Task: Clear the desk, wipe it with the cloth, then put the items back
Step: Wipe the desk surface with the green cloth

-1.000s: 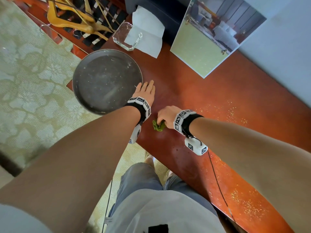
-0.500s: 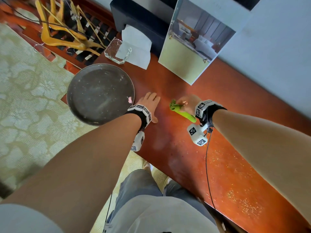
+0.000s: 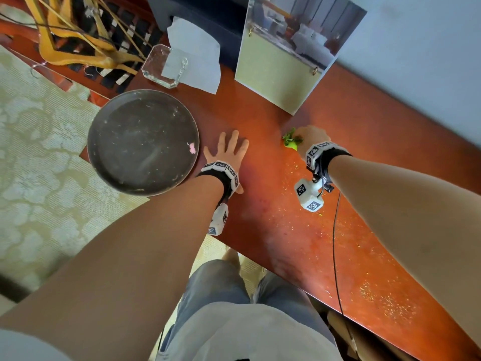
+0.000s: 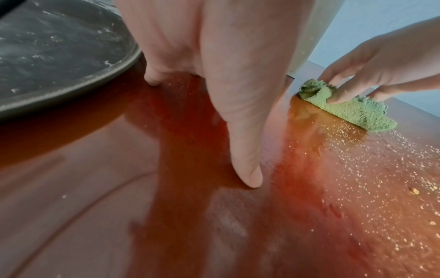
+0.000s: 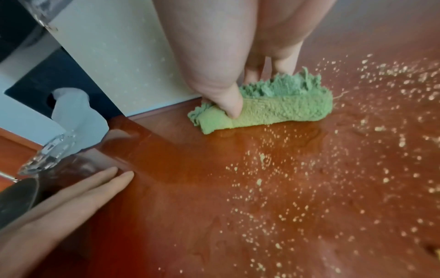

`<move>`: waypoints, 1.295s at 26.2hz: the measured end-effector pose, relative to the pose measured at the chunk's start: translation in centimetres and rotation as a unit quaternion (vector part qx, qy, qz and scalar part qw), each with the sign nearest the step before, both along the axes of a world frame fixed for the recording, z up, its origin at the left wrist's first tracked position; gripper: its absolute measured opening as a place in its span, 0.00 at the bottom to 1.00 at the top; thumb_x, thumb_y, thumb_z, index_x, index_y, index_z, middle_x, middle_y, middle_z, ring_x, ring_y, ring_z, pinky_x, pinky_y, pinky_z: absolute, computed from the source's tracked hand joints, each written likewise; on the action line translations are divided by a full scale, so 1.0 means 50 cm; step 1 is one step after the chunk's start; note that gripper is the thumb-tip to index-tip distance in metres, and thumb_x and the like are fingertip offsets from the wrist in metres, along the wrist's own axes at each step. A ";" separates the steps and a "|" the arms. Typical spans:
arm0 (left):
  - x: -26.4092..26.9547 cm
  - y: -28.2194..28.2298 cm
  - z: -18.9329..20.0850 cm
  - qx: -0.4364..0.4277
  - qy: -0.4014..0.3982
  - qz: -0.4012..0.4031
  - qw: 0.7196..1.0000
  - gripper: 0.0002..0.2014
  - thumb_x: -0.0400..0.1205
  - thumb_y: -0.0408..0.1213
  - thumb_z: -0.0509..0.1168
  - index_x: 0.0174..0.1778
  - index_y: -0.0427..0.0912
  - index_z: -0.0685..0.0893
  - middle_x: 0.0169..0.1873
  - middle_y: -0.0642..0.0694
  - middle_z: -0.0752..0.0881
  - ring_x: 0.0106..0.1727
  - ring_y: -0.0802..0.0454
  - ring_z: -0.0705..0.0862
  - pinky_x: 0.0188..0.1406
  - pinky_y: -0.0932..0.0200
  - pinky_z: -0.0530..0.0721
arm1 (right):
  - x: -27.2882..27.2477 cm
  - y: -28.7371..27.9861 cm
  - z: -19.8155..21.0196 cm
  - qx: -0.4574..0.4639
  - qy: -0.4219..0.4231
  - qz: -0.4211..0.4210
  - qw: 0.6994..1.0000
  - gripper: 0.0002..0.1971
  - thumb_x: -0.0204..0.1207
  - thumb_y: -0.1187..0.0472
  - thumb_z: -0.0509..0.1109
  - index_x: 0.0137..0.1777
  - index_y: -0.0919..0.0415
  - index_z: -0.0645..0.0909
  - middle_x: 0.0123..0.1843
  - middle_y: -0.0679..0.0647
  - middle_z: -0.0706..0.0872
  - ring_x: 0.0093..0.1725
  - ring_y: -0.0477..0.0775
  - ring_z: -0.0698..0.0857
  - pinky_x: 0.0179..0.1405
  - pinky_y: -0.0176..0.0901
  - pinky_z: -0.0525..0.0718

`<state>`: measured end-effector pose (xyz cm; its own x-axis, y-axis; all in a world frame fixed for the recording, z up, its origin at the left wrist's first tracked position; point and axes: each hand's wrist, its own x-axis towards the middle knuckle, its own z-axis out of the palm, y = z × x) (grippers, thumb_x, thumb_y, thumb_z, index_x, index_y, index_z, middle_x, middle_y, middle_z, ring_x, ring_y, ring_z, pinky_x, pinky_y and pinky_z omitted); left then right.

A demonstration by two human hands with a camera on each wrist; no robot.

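**Wiping under way, crumbs remaining**

Beside the tray (image 3: 143, 142), the left hand (image 3: 226, 152) lay flat, fingers spread. The right hand (image 3: 309, 138) pinched the cloth (image 5: 269, 111) on the desk (image 3: 286, 230), seemingly damp. Next: sweeping the crumbs (image 5: 309, 188).

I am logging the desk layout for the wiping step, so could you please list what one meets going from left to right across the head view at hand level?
Round dark tray → left hand, flat on the desk → green cloth → right hand, gripping the cloth.
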<state>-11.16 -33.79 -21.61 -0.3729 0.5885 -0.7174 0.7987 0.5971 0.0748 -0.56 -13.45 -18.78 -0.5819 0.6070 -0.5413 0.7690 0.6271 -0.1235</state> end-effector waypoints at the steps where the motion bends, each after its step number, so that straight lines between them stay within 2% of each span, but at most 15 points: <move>1: -0.001 0.000 0.001 0.001 0.001 0.001 1.000 0.71 0.61 0.56 0.84 0.84 0.54 0.35 0.83 0.46 0.29 0.84 0.36 0.32 0.74 0.18 0.54 | -0.002 -0.004 -0.004 -0.008 0.002 0.000 1.000 0.17 0.79 0.65 0.68 0.61 0.44 0.86 0.57 0.50 0.88 0.48 0.58 0.86 0.46 0.43 0.84; 2: -0.001 0.000 0.002 0.000 0.002 0.001 1.000 0.71 0.61 0.56 0.84 0.84 0.54 0.35 0.83 0.46 0.29 0.84 0.36 0.32 0.75 0.19 0.54 | -0.003 -0.009 -0.005 -0.018 0.000 0.003 1.000 0.15 0.80 0.63 0.68 0.60 0.43 0.86 0.57 0.49 0.89 0.48 0.56 0.85 0.45 0.42 0.83; 6: 0.001 0.002 -0.005 -0.004 0.002 0.003 1.000 0.71 0.61 0.56 0.84 0.84 0.55 0.34 0.83 0.47 0.28 0.84 0.36 0.32 0.74 0.18 0.54 | 0.019 -0.043 -0.002 -0.064 -0.008 0.050 0.997 0.17 0.77 0.65 0.70 0.57 0.42 0.88 0.58 0.45 0.88 0.54 0.55 0.87 0.55 0.42 0.85; 11: 0.003 -0.007 0.009 0.020 -0.003 0.019 1.000 0.71 0.59 0.55 0.84 0.85 0.55 0.37 0.84 0.47 0.30 0.85 0.38 0.33 0.76 0.21 0.54 | 0.077 -0.123 0.004 -0.119 -0.050 0.133 0.983 0.12 0.76 0.61 0.73 0.56 0.44 0.89 0.56 0.42 0.87 0.54 0.49 0.86 0.54 0.39 0.82; 13: 0.006 -0.010 0.014 0.027 0.000 0.023 0.999 0.69 0.60 0.55 0.84 0.86 0.53 0.39 0.84 0.46 0.32 0.85 0.37 0.35 0.77 0.24 0.55 | 0.105 -0.155 0.000 -0.134 -0.053 0.149 0.978 0.13 0.76 0.61 0.73 0.55 0.42 0.89 0.57 0.41 0.86 0.55 0.48 0.85 0.54 0.37 0.82; 17: 0.045 -0.031 0.028 0.026 -0.006 0.047 0.999 0.65 0.64 0.52 0.83 0.86 0.51 0.42 0.85 0.45 0.35 0.85 0.37 0.38 0.78 0.26 0.56 | 0.131 -0.176 -0.004 -0.159 -0.096 0.199 0.962 0.18 0.73 0.66 0.70 0.56 0.42 0.88 0.61 0.44 0.86 0.56 0.51 0.86 0.59 0.44 0.85; 19: 0.060 -0.064 0.025 0.019 -0.017 0.073 0.997 0.67 0.63 0.53 0.83 0.86 0.51 0.39 0.84 0.45 0.33 0.85 0.37 0.36 0.78 0.25 0.54 | 0.116 -0.167 0.007 -0.166 -0.074 0.178 0.967 0.17 0.72 0.64 0.71 0.58 0.46 0.89 0.61 0.48 0.88 0.58 0.51 0.86 0.62 0.39 0.82; 20: 0.065 -0.079 0.021 0.015 -0.022 0.084 0.996 0.69 0.62 0.54 0.83 0.86 0.50 0.37 0.84 0.45 0.32 0.85 0.38 0.34 0.78 0.24 0.53 | 0.104 -0.158 0.016 -0.170 -0.049 0.146 0.973 0.16 0.73 0.62 0.72 0.59 0.49 0.89 0.60 0.49 0.89 0.59 0.52 0.86 0.61 0.35 0.79; 22: 0.077 -0.105 0.011 0.015 -0.017 0.088 0.996 0.71 0.61 0.55 0.84 0.86 0.50 0.35 0.84 0.45 0.29 0.85 0.39 0.33 0.78 0.24 0.52 | 0.076 -0.136 0.033 -0.171 0.013 0.077 0.982 0.15 0.75 0.56 0.74 0.62 0.51 0.87 0.57 0.49 0.88 0.57 0.52 0.85 0.58 0.35 0.76; 24: 0.081 -0.118 0.002 0.025 -0.010 0.083 0.996 0.73 0.59 0.54 0.85 0.86 0.50 0.35 0.83 0.46 0.29 0.85 0.39 0.33 0.79 0.26 0.51 | 0.039 -0.116 0.034 -0.156 0.082 0.003 0.984 0.14 0.77 0.48 0.72 0.61 0.47 0.87 0.53 0.46 0.87 0.52 0.49 0.84 0.58 0.36 0.79; 26: 0.078 -0.121 -0.004 0.037 -0.009 0.086 0.996 0.73 0.58 0.54 0.85 0.85 0.51 0.35 0.84 0.46 0.29 0.85 0.40 0.33 0.80 0.26 0.50 | 0.010 -0.116 0.011 -0.126 0.110 -0.013 0.986 0.15 0.75 0.41 0.73 0.59 0.42 0.88 0.54 0.43 0.89 0.51 0.49 0.86 0.59 0.39 0.83; 28: 0.078 -0.125 -0.009 0.042 -0.012 0.086 0.995 0.74 0.57 0.54 0.85 0.86 0.51 0.35 0.84 0.46 0.29 0.85 0.40 0.33 0.80 0.26 0.49 | 0.007 -0.140 -0.018 -0.112 0.093 0.013 0.989 0.14 0.73 0.44 0.75 0.58 0.39 0.88 0.56 0.44 0.90 0.53 0.52 0.88 0.60 0.41 0.84; 30: 0.077 -0.127 -0.012 0.051 -0.010 0.086 0.995 0.74 0.57 0.54 0.85 0.86 0.51 0.35 0.84 0.46 0.29 0.85 0.40 0.32 0.80 0.26 0.48 | 0.011 -0.167 -0.040 -0.075 0.073 0.059 0.993 0.13 0.75 0.54 0.73 0.58 0.39 0.88 0.58 0.46 0.89 0.55 0.56 0.87 0.58 0.43 0.85; 32: 0.081 -0.128 -0.014 0.051 -0.012 0.086 0.995 0.75 0.56 0.55 0.85 0.86 0.51 0.35 0.84 0.46 0.29 0.85 0.40 0.32 0.80 0.26 0.48 | 0.020 -0.192 -0.047 -0.067 0.059 0.151 0.985 0.15 0.77 0.59 0.69 0.58 0.39 0.88 0.60 0.43 0.88 0.59 0.55 0.85 0.58 0.43 0.84; 34: 0.081 -0.128 -0.013 0.051 -0.002 0.091 0.995 0.74 0.56 0.55 0.86 0.86 0.52 0.36 0.84 0.47 0.29 0.85 0.41 0.33 0.80 0.26 0.48 | 0.024 -0.211 -0.040 -0.087 0.045 0.232 0.968 0.15 0.78 0.59 0.68 0.58 0.39 0.88 0.61 0.41 0.86 0.61 0.53 0.83 0.59 0.43 0.82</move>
<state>-7.10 -40.18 -22.25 -0.4764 0.5822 -0.6589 0.6781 0.7203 0.1463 0.63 -24.00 -20.78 -0.8198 0.1732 -0.5458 0.3903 0.8664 -0.3114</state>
